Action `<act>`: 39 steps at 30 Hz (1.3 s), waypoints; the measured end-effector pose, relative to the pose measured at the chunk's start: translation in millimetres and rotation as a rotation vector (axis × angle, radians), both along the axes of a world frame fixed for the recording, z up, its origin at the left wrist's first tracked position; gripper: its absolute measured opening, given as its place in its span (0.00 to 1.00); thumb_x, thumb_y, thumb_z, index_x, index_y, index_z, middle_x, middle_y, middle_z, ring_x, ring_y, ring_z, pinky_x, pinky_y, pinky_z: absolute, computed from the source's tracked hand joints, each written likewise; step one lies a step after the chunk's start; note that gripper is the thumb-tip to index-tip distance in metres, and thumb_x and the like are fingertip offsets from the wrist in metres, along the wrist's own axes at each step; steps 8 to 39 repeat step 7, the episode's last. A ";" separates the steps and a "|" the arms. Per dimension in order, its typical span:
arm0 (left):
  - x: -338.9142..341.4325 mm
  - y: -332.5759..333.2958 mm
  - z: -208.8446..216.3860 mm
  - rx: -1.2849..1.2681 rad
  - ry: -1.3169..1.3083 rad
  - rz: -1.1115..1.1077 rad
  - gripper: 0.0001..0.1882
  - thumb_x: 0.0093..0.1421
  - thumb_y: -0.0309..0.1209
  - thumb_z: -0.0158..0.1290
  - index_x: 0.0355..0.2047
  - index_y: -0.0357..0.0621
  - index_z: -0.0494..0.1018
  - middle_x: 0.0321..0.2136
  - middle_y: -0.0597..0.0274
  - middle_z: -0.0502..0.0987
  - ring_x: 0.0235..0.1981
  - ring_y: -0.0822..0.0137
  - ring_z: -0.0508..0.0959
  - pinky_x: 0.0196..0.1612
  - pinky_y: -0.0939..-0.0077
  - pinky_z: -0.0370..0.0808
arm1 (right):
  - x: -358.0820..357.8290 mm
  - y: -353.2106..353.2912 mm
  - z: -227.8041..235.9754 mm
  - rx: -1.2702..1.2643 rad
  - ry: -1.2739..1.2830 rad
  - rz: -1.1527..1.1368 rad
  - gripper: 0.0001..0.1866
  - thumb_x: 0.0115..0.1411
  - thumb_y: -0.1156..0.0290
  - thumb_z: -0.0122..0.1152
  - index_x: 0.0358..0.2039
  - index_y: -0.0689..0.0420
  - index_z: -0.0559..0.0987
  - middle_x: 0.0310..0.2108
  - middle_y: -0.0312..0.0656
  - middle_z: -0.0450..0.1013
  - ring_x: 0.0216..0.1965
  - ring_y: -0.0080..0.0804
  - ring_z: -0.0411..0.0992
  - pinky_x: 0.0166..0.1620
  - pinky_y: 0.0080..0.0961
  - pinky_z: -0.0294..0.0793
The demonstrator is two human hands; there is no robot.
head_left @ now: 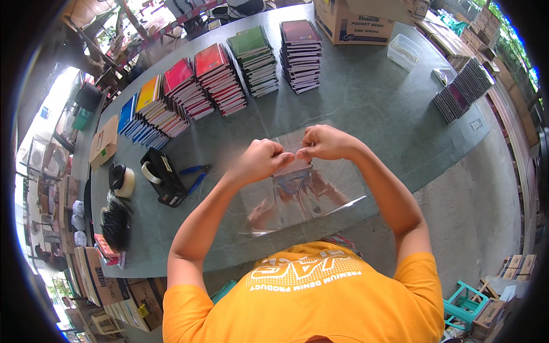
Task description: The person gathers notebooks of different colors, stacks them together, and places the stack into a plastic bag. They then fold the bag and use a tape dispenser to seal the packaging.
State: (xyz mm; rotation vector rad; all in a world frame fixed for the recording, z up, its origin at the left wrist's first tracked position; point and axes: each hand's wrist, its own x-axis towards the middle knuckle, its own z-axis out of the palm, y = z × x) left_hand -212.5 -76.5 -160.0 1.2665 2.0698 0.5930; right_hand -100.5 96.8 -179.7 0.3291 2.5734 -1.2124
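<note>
Clear plastic bags [291, 208] lie flat on the table in front of me, their shiny surface catching reflections. Over their far end, my left hand [262, 160] and my right hand [327, 143] are close together, thumbs and fingertips almost meeting. Each is closed in a pinch on the edge of a thin clear plastic bag [296, 166]. How far that bag's mouth is parted, I cannot tell.
Several notebook stacks, including a green one [251, 43] and a maroon one [300, 34], line the far side. At left are a black tape dispenser [163, 177], blue cutters [197, 178] and a black brush [116, 223]. A cardboard box [357, 26], clear container [405, 52] and dark notebooks [462, 91] stand right.
</note>
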 end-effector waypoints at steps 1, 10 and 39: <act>0.5 3.6 -2.0 -0.013 0.060 -0.013 0.14 0.58 0.37 0.52 0.27 0.36 0.76 0.17 0.57 0.74 0.17 0.71 0.70 0.23 0.72 0.68 | -4.0 -1.6 1.2 0.058 -0.036 0.019 0.16 0.47 0.59 0.65 0.24 0.61 0.79 0.30 0.45 0.72 0.32 0.34 0.71 0.37 0.29 0.69; 5.2 -0.2 -21.4 -0.134 0.618 0.035 0.16 0.54 0.42 0.54 0.32 0.41 0.78 0.23 0.49 0.78 0.29 0.57 0.80 0.31 0.65 0.76 | -12.0 -29.0 1.9 0.480 0.178 0.051 0.20 0.45 0.55 0.64 0.23 0.62 0.79 0.30 0.50 0.74 0.35 0.44 0.73 0.38 0.35 0.72; 5.2 -0.2 -21.4 -0.134 0.618 0.035 0.16 0.54 0.42 0.54 0.32 0.41 0.78 0.23 0.49 0.78 0.29 0.57 0.80 0.31 0.65 0.76 | -12.0 -29.0 1.9 0.480 0.178 0.051 0.20 0.45 0.55 0.64 0.23 0.62 0.79 0.30 0.50 0.74 0.35 0.44 0.73 0.38 0.35 0.72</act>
